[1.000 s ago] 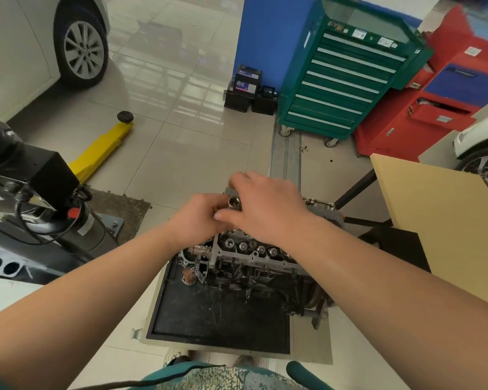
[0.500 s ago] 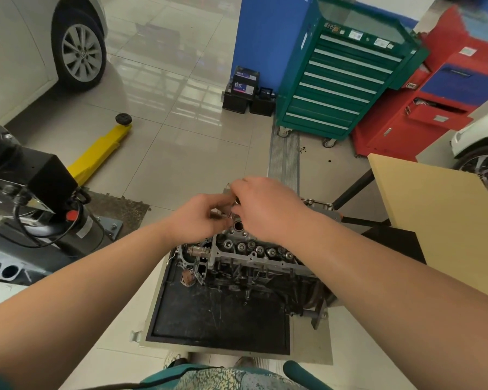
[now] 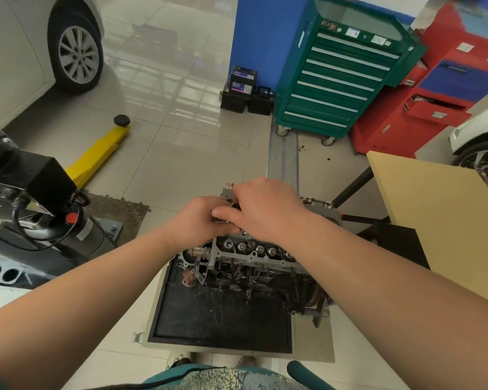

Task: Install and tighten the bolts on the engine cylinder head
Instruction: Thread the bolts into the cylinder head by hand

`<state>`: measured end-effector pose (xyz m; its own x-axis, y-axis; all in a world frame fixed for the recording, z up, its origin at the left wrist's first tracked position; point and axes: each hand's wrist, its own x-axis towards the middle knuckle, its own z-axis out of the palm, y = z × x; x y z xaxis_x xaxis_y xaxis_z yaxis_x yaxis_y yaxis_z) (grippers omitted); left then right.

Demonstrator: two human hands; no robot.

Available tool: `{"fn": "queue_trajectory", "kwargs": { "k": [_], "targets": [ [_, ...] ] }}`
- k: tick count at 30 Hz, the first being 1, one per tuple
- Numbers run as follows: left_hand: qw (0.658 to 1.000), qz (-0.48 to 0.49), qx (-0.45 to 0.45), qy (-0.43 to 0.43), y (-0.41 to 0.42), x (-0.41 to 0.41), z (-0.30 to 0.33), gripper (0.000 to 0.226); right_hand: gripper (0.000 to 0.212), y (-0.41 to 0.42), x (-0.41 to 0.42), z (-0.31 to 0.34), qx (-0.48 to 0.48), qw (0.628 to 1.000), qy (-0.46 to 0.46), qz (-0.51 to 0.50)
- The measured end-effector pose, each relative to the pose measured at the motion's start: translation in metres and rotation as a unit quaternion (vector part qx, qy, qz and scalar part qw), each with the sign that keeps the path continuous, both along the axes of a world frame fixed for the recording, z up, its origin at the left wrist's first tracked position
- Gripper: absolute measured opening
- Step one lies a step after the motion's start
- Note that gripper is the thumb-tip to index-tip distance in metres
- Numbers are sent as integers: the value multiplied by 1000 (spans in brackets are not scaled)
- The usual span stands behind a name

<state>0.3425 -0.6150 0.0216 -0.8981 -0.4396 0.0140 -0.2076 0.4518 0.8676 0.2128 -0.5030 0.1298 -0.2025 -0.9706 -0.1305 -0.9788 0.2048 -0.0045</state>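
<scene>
A green tool cabinet [image 3: 341, 80] and a red cabinet [image 3: 423, 114] are seen beyond the engine [image 3: 254, 263]; a yellow jack [image 3: 96, 153] lies far left, a wooden board [image 3: 440, 220] close on the right. The cylinder head [image 3: 248, 249] sits on a black tray [image 3: 217, 319]; its far end is covered by both hands. The left hand [image 3: 197, 220] and right hand [image 3: 265, 209] are curled together over a small metal part (barely visible, whether a bolt cannot be told); bare floor [image 3: 181, 170] is left open beyond.
</scene>
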Motion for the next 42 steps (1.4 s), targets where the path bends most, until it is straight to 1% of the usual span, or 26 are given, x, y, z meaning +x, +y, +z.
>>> {"fn": "queue_trajectory", "kwargs": {
  "k": [3,4,6,7,8,10,12,14,15,17,18,19,21,22,23,25,26,28,30,34,36,38,39,40,41,42],
  "targets": [
    [1000,18,-10,5,-2,1,-6,32,33,6,-1,5,10,993,-100,63],
    [1000,15,1,0,-3,2,-6,30,29,7,-3,6,19,991,-105,78],
    [999,-6,28,-14,-2,3,-4,13,19,6,-1,4,11,995,-76,61],
    [999,-11,32,-13,0,2,-2,11,22,4,2,4,1,998,-47,36],
    [1000,-7,25,-8,1,1,-1,15,35,2,4,2,0,1000,-6,7],
    [1000,21,-20,2,2,-1,1,31,51,0,7,-1,-6,999,41,-25],
    [998,40,-43,5,0,-3,-1,45,48,2,5,0,-20,1000,-21,-11],
    [999,39,-31,-13,-5,-2,-3,37,37,5,0,2,-1,995,-100,23],
    [999,28,-16,-24,-5,0,-3,27,31,6,-2,2,7,994,-105,31],
    [999,-4,19,-26,-2,2,-2,12,18,6,-4,0,-4,998,-54,11],
    [999,-9,32,-20,0,3,-2,14,15,6,-4,1,-11,1000,-23,1],
    [999,-5,39,-15,2,3,-3,13,18,6,-4,1,-18,1000,-17,1],
    [999,12,28,-20,3,3,-4,4,37,6,-2,1,-11,997,-72,35],
    [999,16,18,-27,2,3,-5,8,43,5,-1,3,-1,993,-98,60],
    [999,13,12,-32,-1,2,-7,11,40,5,0,4,5,991,-105,81],
    [999,-6,22,-29,0,2,-4,10,22,4,1,3,5,994,-83,75],
    [999,-12,34,-20,3,3,0,10,21,3,2,1,-1,997,-61,52],
    [999,4,41,0,4,2,2,18,43,0,2,-1,-7,1000,10,-7],
    [1000,27,10,0,0,1,4,25,54,1,2,-1,-29,998,47,-7],
    [1000,-4,3,-30,-11,1,7,16,28,8,-4,0,-3,992,-34,119],
    [999,-28,22,-25,-7,2,11,11,19,7,-4,-2,-2,995,-29,94],
    [999,-25,30,-5,-2,1,11,13,36,2,0,-3,-7,1000,6,23],
    [1000,-14,18,-1,-2,-1,9,21,43,1,1,-3,-5,1000,23,1],
    [1000,-7,2,-1,-2,-2,7,28,46,0,0,-5,-14,1000,24,4],
    [1000,-6,-9,-7,-2,-3,5,27,42,1,0,-6,-22,999,1,25],
    [1000,-11,-13,-14,-4,-3,4,19,37,3,-2,-5,-18,998,-39,54]
  ]
}}
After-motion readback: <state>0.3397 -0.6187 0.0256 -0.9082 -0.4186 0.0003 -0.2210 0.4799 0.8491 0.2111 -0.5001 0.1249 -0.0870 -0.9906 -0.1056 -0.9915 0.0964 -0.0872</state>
